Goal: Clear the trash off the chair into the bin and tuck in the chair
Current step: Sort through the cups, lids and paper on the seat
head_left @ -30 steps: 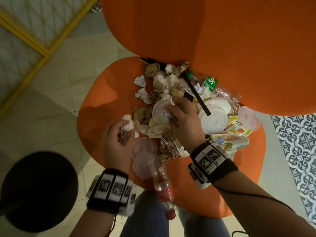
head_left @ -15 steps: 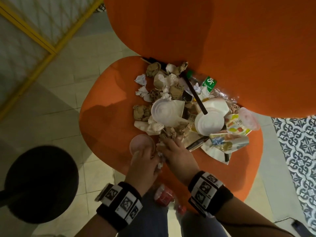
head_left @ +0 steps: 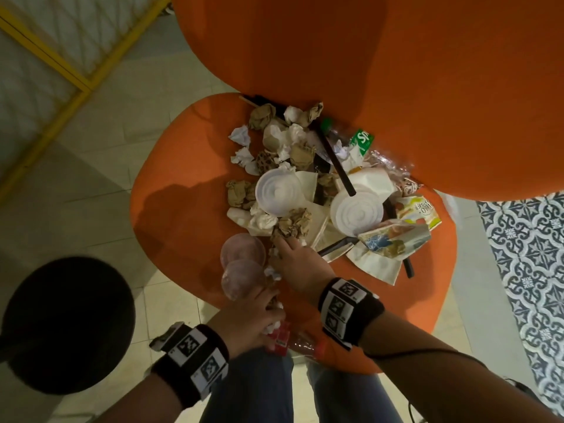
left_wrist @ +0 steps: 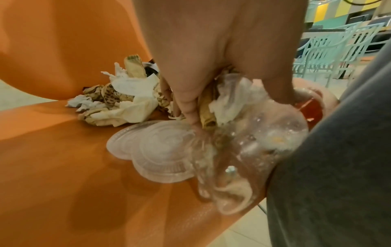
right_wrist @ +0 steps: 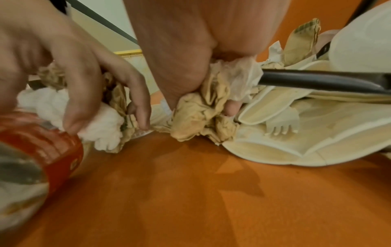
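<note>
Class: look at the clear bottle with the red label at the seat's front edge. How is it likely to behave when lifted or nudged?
The clear bottle looks nearly empty, so probably light. It lies on its side at the orange seat edge, so a nudge may roll it off. Its thin plastic likely dents under the left hand gripping it with tissue.

Bare seat (head_left: 183, 215) left of trash (head_left: 305, 184)
</note>
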`<state>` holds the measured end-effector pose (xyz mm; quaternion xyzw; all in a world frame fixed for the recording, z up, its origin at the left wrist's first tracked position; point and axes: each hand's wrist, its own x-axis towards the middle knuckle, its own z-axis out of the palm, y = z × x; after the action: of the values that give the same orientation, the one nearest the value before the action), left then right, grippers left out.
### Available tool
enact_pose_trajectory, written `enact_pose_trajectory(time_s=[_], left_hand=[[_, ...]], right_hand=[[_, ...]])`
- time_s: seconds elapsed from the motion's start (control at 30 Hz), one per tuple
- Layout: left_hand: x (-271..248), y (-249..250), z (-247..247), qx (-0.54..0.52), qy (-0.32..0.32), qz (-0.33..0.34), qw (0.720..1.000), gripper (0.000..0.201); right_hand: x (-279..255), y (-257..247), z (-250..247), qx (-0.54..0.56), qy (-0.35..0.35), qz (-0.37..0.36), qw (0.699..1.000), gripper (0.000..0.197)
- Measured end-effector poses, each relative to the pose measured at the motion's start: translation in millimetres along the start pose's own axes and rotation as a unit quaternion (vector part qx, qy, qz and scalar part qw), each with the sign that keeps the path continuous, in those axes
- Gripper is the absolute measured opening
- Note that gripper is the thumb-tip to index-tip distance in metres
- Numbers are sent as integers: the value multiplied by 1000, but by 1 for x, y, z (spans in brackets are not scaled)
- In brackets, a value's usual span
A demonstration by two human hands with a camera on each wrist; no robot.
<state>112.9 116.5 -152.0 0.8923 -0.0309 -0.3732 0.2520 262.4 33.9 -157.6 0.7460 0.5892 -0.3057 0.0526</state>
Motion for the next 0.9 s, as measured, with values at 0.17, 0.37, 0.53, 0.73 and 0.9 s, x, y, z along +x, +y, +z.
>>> enact_pose_trajectory(time_s=[0.17, 0.37, 0.53, 0.73, 0.9], left_hand=[[7, -4, -3, 33, -46, 17, 998, 65], [15, 6, -12, 81, -78, 29, 993, 72], [25, 11, -20, 122, -105, 49, 986, 71], [7, -7, -59, -25, 63, 8, 998, 57], [-30, -36, -106, -78, 189, -85, 975, 58]], right_hand=[[1, 3, 1, -5, 1, -7, 1000, 38], [-5, 10, 5, 93, 95, -8, 991, 36], [-14, 17, -2, 163, 234, 22, 958, 22], [-28, 33, -31, 240, 366, 100, 894, 28], [-24, 36, -46, 313, 391, 159, 851, 22]])
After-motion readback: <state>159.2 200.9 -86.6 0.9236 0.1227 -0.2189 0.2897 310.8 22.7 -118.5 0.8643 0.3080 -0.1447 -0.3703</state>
